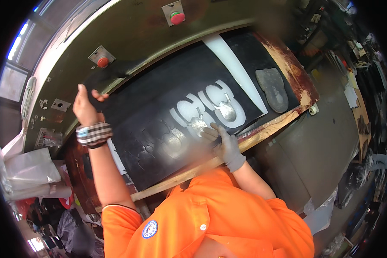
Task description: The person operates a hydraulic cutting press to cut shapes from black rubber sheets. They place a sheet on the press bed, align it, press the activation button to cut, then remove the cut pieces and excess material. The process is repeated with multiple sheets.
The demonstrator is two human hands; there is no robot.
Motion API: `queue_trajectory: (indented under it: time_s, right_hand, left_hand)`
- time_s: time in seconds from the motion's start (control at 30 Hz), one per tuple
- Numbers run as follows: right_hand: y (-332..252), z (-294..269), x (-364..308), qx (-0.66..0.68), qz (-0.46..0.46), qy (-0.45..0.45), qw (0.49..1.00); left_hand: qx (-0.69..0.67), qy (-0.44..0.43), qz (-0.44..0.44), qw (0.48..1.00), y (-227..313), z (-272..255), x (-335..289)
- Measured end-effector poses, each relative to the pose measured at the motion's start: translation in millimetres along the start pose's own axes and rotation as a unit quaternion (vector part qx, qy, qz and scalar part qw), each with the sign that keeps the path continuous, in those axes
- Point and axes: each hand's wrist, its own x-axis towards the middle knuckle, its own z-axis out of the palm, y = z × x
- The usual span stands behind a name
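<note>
My left hand (87,108), bare with a checkered band at the wrist, is raised at the left end of a large black sheet (137,107). Its fingers stretch upward, apart, below a red push button (102,62), and hold nothing. My right hand (228,148), in a grey glove, rests at the sheet's near edge with fingers extended beside the cut-outs. White sole-like shapes (235,120) show in the sheet, with shiny patches (227,111) among them. More cut outlines (148,139) run to the left. A blurred smear hides part of the sheet by my right hand.
A dark sole-shaped piece (272,91) lies at the right, past a white strip (236,69). A wooden edge (271,129) borders the worktop. Behind stands a green machine beam (137,34) with a second red button (177,17). Plastic bags (30,167) are at far left.
</note>
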Motion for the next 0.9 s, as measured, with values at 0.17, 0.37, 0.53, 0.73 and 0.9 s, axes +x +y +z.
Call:
queue_trajectory:
  time_s: [0.17, 0.37, 0.53, 0.73, 0.9]
  right_hand:
    - [10, 1, -21, -0.282, 0.045, 0.084, 0.955]
    - [49, 8, -23, -0.315, 0.002, -0.191, 0.930]
    - [60, 32, -10, -0.093, 0.118, -0.184, 0.972]
    - [76, 39, -1, 0.034, 0.097, -0.067, 0.992]
    - [80, 15, -6, -0.258, -0.121, -0.148, 0.947]
  left_hand:
    - [0.262, -0.087, 0.102, 0.956, 7, 7, -52]
    - [0.438, -0.261, 0.221, 0.831, -85, 42, -216]
    - [0.396, -0.207, 0.004, 0.894, -112, 17, -222]
    - [0.130, -0.007, -0.148, 0.980, -89, 3, -144]
    - [-0.005, 0.096, 0.027, 0.995, 15, -82, -46]
